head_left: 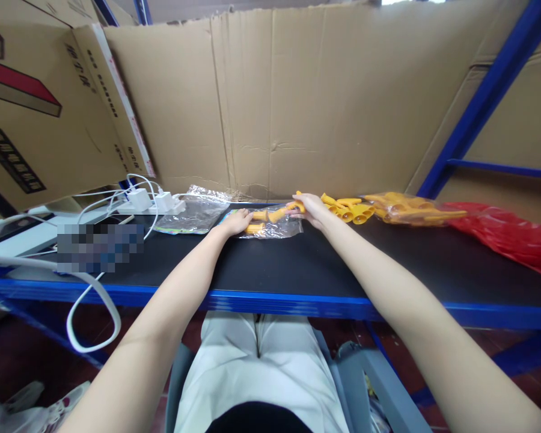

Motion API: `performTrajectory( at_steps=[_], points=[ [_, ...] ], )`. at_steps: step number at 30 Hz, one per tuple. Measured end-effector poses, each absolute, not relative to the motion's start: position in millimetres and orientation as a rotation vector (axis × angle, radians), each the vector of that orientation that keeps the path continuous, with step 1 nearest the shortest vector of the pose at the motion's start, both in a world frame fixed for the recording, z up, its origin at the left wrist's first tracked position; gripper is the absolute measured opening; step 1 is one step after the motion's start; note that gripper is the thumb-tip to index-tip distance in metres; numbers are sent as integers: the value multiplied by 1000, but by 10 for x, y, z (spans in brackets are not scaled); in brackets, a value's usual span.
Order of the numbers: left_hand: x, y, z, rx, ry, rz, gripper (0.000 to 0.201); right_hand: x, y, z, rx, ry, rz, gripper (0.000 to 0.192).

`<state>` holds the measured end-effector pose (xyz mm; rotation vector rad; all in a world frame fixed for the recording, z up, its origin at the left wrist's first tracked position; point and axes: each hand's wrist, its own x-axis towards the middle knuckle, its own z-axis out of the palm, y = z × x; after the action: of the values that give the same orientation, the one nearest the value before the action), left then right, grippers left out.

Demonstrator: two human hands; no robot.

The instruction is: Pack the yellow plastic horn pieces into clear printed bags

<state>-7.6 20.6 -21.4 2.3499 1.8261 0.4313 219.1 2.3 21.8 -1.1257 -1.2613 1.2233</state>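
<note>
- Orange plastic toy pieces (pixel 270 215) lie in a small clear plastic bag (pixel 279 227) on the black table top (pixel 261 264), far from the edge.
- Left hand (pixel 237 221) presses flat on the bag, fingers together.
- Right hand (pixel 313 207) pinches one orange piece at the bag's mouth.
- That thin bag could tear if a piece gets pushed too hard.
- Loose orange horns (pixel 349 209) nearby could get knocked.

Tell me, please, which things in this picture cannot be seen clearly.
Head view:
- Pixelated patch on the black table: blurred, whatever is under it is unreadable.
- Yellow parts in the clear bag: too small; left hand and right hand cover some.
- Red bag: cut off by the right edge.
</note>
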Motion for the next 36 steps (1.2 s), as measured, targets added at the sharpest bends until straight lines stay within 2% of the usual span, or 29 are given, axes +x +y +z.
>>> performTrajectory(
  at_steps=[4, 11, 14, 23, 31, 36],
  points=[
    [-80, 211, -218, 2350, 1840, 440, 55, 2311, 79, 144, -1354, -1588, 1052, 31],
    [-84, 219, -219, 2368, 1814, 431, 58, 2456, 144, 115, -1700, -2181, 107, 35],
    [-80, 214, -221, 2345, 1826, 440, 60, 2454, 122, 147, -1774, -2270, -109, 29],
    [-57, 168, -188, 2318, 1848, 394, 62, 2359, 48, 140, -1669, -2543, 108, 17],
    [-90, 198, -191, 2461, 1666, 471, 55, 2254, 11, 112, -1708, -2339, -153, 24],
    [-92, 189, -177, 2470, 1642, 472, 52, 2227, -26, 114, -1729, -2319, -174, 27]
  ],
)
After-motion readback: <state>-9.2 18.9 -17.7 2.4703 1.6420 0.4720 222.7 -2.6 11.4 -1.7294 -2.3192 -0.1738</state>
